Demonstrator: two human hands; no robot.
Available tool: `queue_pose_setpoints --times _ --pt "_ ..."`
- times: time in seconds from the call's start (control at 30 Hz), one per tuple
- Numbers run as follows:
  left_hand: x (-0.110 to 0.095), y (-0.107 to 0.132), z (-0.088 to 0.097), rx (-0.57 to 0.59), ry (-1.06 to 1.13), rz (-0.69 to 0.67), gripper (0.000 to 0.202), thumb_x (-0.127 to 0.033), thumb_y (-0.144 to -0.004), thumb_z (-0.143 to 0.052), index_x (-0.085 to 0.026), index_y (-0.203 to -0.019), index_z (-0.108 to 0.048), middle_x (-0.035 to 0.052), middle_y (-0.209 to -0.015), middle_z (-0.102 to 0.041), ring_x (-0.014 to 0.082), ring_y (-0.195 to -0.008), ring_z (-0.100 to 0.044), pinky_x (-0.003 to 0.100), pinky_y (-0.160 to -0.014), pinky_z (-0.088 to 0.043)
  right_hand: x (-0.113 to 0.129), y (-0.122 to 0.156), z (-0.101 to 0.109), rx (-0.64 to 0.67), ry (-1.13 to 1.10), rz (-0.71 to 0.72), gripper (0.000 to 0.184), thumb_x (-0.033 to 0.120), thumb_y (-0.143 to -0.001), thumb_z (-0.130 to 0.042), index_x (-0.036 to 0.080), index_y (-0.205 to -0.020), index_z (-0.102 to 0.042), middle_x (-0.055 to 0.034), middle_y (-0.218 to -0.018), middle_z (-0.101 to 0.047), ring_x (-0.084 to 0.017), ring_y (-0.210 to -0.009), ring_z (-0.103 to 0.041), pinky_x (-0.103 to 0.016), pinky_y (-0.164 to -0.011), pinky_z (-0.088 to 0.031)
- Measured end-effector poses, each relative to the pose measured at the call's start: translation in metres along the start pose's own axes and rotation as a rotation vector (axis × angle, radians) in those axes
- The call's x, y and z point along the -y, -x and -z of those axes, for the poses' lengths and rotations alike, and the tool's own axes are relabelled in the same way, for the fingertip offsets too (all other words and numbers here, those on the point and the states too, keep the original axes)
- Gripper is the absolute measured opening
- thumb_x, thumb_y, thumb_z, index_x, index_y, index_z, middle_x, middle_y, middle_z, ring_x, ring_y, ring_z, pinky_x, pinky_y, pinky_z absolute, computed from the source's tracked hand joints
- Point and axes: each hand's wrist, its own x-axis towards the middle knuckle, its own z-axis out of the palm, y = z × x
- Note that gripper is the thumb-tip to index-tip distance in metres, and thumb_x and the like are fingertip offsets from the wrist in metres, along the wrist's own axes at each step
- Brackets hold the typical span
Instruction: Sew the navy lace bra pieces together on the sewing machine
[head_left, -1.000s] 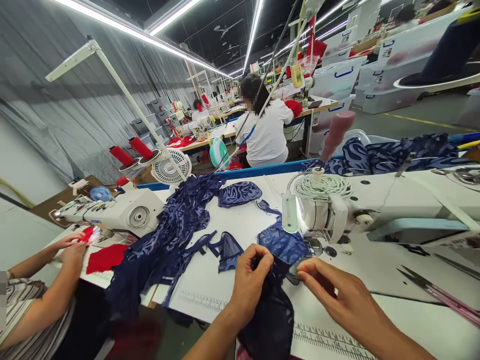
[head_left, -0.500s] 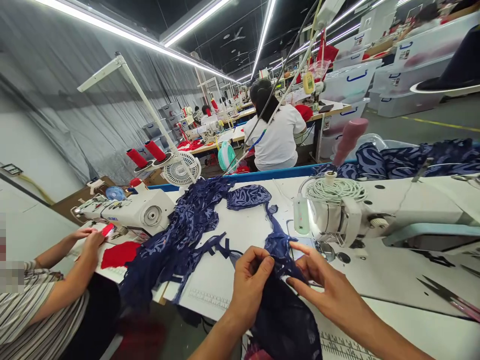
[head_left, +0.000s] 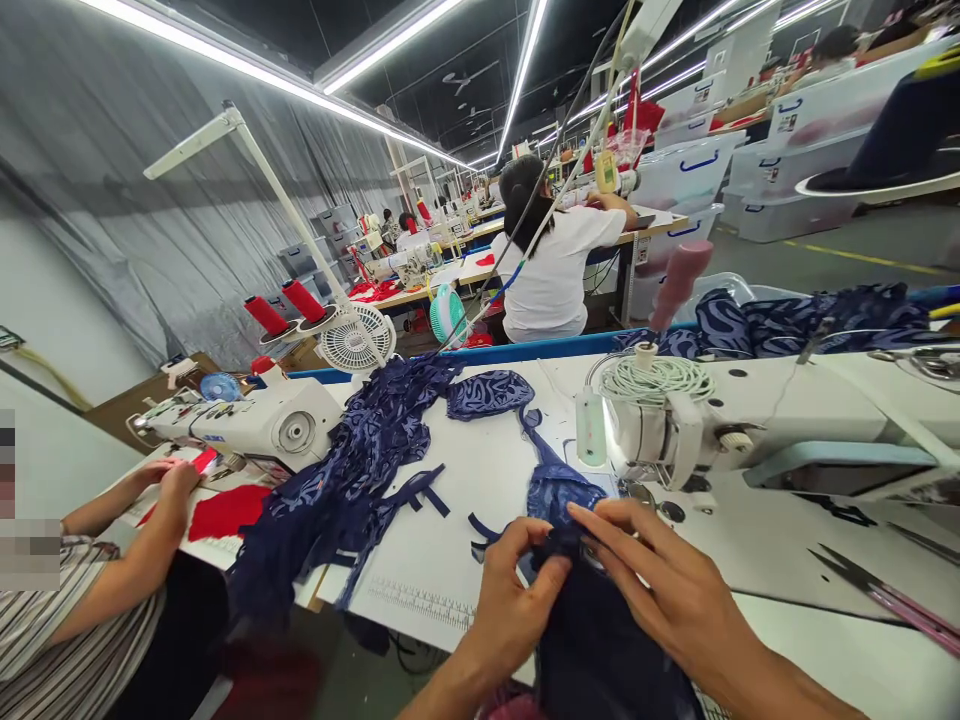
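Observation:
A navy fabric piece (head_left: pixel 600 650) hangs over the table's front edge toward my lap. Its patterned upper part (head_left: pixel 559 492) lies on the table left of the sewing machine's needle area. Thumb and index finger of my left hand (head_left: pixel 517 590) pinch the fabric near its upper edge. My right hand (head_left: pixel 660 575) is beside it, fingers nearly straight and together, the tips pressing on the same cloth; its thumb is mostly hidden. A narrow navy strap (head_left: pixel 532 425) runs from this piece toward a patterned navy pad (head_left: pixel 490 394).
A pile of navy patterned fabric (head_left: pixel 367 440) lies to the left. My sewing machine (head_left: pixel 787 410) stands right, with scissors (head_left: pixel 885 600) near its base. At left, a co-worker's hands (head_left: pixel 169 475) hold red fabric beside another sewing machine (head_left: pixel 255 420). Blue-edged bins stand behind the table.
My right hand's spread fingers have come together onto the fabric, closer to my left hand. Both hands sit slightly lower. The view has turned a little right, and a seated person ahead has stretched an arm out.

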Motion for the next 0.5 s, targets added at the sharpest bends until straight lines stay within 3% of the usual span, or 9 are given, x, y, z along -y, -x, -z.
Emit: queue_pose_setpoints --times 0.07,0.13,0.2,0.27,0.37,0.43,0.5 --pt "-0.003 0.001 -0.001 -0.063 -0.109 -0.058 0.023 -0.022 -0.091 -0.059 -0.021 -0.113 -0.062 0.0037 -0.1 -0.065 0.0178 -0.093 -0.058 0.031 -0.088 -0.046 -0.004 0.003 0.001 -0.016 0.081 0.089 0.059 0.012 -0.097 -0.055 0.028 -0.152 -0.042 -0.0066 -0.101 -0.071 -0.017 -0.078 -0.067 -0.027 -0.065 -0.052" --pt "-0.008 0.002 0.002 -0.065 -0.217 -0.128 0.034 -0.019 -0.09 -0.059 -0.025 -0.124 -0.059 0.0039 -0.108 -0.066 0.0177 -0.096 -0.058 0.031 -0.091 -0.046 -0.01 0.006 0.001 0.008 0.1 0.111 0.063 0.011 -0.096 -0.052 0.029 -0.155 -0.038 -0.0036 -0.093 -0.073 -0.014 -0.065 -0.064 -0.026 -0.059 -0.049" --pt "-0.015 0.001 0.006 -0.019 -0.269 -0.175 0.037 -0.017 -0.091 -0.058 -0.026 -0.127 -0.06 0.0039 -0.113 -0.068 0.0178 -0.099 -0.06 0.031 -0.094 -0.046 -0.017 0.008 0.002 0.058 0.078 0.108 0.053 0.011 -0.097 -0.044 0.033 -0.144 -0.053 -0.0017 -0.086 -0.07 -0.012 -0.057 -0.059 -0.025 -0.053 -0.044" --pt "-0.019 -0.001 0.009 0.034 -0.261 -0.173 0.033 -0.017 -0.091 -0.056 -0.026 -0.122 -0.064 0.0039 -0.111 -0.07 0.0178 -0.099 -0.062 0.029 -0.092 -0.047 -0.021 0.011 0.003 0.094 0.074 0.114 0.043 0.011 -0.096 -0.039 0.031 -0.12 -0.069 -0.0028 -0.085 -0.068 -0.011 -0.055 -0.056 -0.024 -0.05 -0.042" --pt "-0.021 -0.005 0.009 0.098 -0.192 -0.113 0.027 -0.016 -0.091 -0.054 -0.023 -0.113 -0.069 0.0028 -0.095 -0.069 0.0151 -0.086 -0.062 0.024 -0.077 -0.048 -0.02 0.013 0.005 0.125 0.053 0.122 0.033 0.013 -0.095 -0.04 0.026 -0.1 -0.069 -0.007 -0.096 -0.07 -0.014 -0.066 -0.064 -0.026 -0.056 -0.047" --pt "-0.019 -0.007 0.009 0.118 -0.149 -0.087 0.028 -0.016 -0.09 -0.055 -0.023 -0.114 -0.068 0.001 -0.087 -0.064 0.0115 -0.072 -0.057 0.021 -0.066 -0.045 -0.016 0.014 0.005 0.131 0.019 0.09 0.027 0.019 -0.094 -0.045 0.026 -0.108 -0.067 -0.0086 -0.108 -0.07 -0.019 -0.087 -0.07 -0.029 -0.07 -0.053" --pt "-0.018 -0.009 0.008 0.113 -0.138 -0.1 0.032 -0.015 -0.09 -0.056 -0.023 -0.118 -0.068 0.0005 -0.087 -0.063 0.0102 -0.069 -0.054 0.02 -0.064 -0.044 -0.012 0.014 0.004 0.125 -0.017 0.025 0.02 0.029 -0.093 -0.054 0.028 -0.109 -0.067 -0.0083 -0.11 -0.07 -0.024 -0.098 -0.069 -0.034 -0.08 -0.055"
